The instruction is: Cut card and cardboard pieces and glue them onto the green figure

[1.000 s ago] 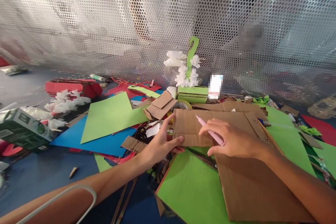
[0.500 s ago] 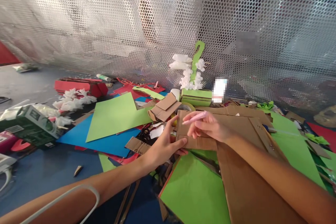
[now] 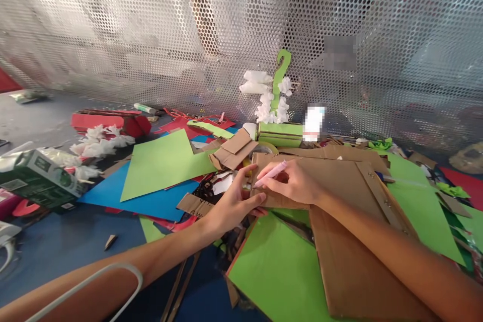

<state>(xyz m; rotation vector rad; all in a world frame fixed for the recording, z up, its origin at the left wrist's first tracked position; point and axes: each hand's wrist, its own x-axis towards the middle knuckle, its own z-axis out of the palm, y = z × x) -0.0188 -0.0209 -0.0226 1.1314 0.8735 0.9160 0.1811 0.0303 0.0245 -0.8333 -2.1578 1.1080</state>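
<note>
A pink pen (image 3: 272,173) is pinched in my right hand (image 3: 296,183), its tip low over the left end of a large brown cardboard sheet (image 3: 335,178). Whether the tip touches the cardboard I cannot tell. My left hand (image 3: 237,201) grips the sheet's left edge, thumb on top, some fingers hidden under it. Beneath the sheet lies green paper (image 3: 279,266). A small folded cardboard piece (image 3: 236,148) sits just beyond my left hand, next to a tape roll (image 3: 266,149).
A green-and-white paper model (image 3: 281,133) stands at the back, before a perforated metal screen (image 3: 151,35). Leftward are light green paper (image 3: 162,166), blue paper (image 3: 109,193), a red box-like piece (image 3: 109,123) and a green carton (image 3: 39,178). A white cable (image 3: 86,287) crosses my left forearm.
My right hand has lowered the pen and moved it slightly left, towards the cardboard's left end. My left hand keeps its grip there. The whole view has shifted slightly.
</note>
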